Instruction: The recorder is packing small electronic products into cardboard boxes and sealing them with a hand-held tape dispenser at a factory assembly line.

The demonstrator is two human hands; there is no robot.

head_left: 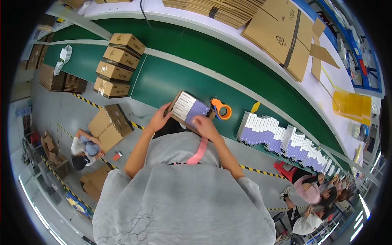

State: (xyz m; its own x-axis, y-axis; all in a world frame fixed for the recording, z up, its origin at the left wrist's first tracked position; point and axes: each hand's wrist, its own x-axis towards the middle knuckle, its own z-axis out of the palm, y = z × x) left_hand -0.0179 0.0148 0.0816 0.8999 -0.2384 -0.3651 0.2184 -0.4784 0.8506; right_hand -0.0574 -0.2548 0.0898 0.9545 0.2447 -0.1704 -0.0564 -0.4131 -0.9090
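An open cardboard carton [178, 95] lies at the near edge of the green bench, tilted, packed with several slim white-and-purple boxes [190, 107]. My left hand [160, 119] grips the carton's left side. Over its near right part, my right hand [205, 125] has its fingers curled down against the purple ends; what is between them, if anything, is hidden. Just right of the carton sits an orange tape dispenser [222, 109]. A long row of similar white-and-purple boxes [265, 130] stands farther right along the bench edge.
Several closed cartons [116, 67] are lined up on the bench at left. Flattened cartons [281, 36] lie on the white shelf beyond. At lower left a co-worker [83, 149] handles a big carton [108, 128]. Other people [310, 190] sit at lower right. A pink strap [198, 152] hangs below my right wrist.
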